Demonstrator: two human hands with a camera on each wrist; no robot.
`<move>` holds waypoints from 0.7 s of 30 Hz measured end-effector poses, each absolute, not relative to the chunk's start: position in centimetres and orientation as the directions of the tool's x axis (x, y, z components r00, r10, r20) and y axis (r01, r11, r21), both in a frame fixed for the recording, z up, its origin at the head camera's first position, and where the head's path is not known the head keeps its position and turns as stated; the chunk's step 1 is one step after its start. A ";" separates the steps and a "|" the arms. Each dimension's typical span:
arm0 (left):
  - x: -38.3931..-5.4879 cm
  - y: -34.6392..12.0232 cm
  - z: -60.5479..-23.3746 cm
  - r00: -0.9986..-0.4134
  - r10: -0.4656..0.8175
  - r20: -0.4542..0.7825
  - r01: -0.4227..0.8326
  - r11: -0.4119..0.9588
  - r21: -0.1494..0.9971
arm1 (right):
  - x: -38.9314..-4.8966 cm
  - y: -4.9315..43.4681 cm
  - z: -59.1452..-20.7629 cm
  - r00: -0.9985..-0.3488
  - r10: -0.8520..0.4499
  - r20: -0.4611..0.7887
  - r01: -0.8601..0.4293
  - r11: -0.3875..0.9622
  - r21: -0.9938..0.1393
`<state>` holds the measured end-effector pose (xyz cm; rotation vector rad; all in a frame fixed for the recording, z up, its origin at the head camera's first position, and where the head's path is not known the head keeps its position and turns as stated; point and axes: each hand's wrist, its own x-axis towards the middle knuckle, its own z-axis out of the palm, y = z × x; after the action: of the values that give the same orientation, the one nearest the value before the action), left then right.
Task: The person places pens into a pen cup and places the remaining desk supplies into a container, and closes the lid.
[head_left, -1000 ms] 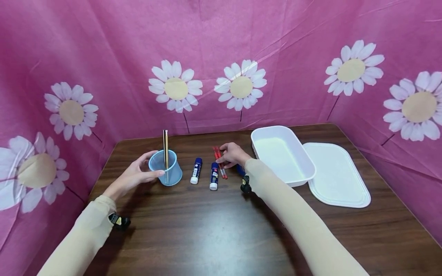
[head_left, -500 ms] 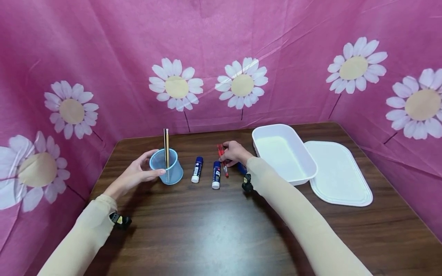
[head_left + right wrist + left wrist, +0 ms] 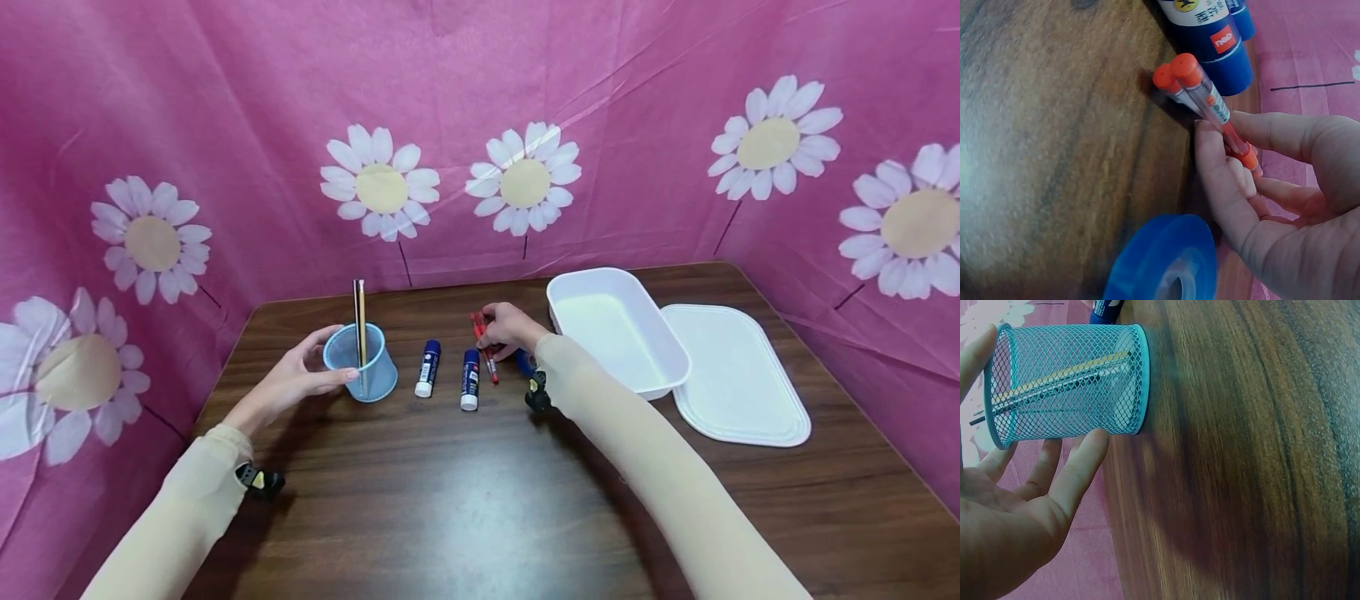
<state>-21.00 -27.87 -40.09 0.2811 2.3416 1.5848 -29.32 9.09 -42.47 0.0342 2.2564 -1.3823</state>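
My left hand (image 3: 288,383) holds a light blue mesh pen holder (image 3: 383,377) upright on the table, fingers and thumb around its side. Two slim sticks (image 3: 362,321), one dark and one yellowish like a pencil, lean inside it. With the right hand (image 3: 512,327) I pinch two red pens (image 3: 1210,103) between thumb and fingers. In the right wrist view their orange ends tilt up near the glue sticks. A blue glue stick (image 3: 428,363) with a white end and a second glue stick (image 3: 470,377) lie between the hands.
A blue roll of tape (image 3: 1204,250) lies beside the right hand, partly hidden by the wrist in the head view. Farther right stand a white plastic box (image 3: 611,329) and its flat white lid (image 3: 738,375). Behind the wooden table (image 3: 420,500) hangs a pink flowered cloth (image 3: 450,67).
The right fingers have closed on the red pens and drawn them together, shifting them slightly to the right. The left hand stays on the pen holder.
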 end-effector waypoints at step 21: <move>-20.9 -27.9 -40.2 -0.936 0.327 -0.127 0.003 0.370 0.929 | -29.6 9.8 -39.3 -0.869 -0.259 -0.421 0.288 0.427 -0.857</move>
<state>-20.89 -27.93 -40.21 0.2922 2.3440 1.5892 -29.57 9.81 -39.27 0.0242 2.1861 -1.4528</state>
